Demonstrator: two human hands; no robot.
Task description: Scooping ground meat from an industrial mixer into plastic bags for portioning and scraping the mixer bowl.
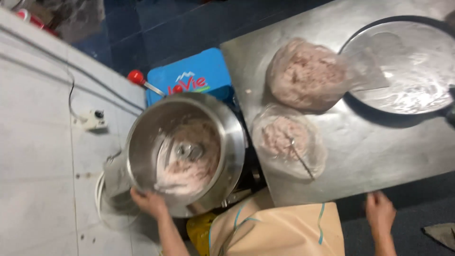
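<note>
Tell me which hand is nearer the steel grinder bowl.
Left. The left hand grips the steel grinder bowl at its lower rim; the right hand is far off, at the steel table's near edge.

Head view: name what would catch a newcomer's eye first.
The big round steel mixing bowl at lower left, smeared with pinkish minced meat, draws the eye, with the left hand on its rim. Two clear plastic bags of pink mince lie on the steel table to its right.
</note>
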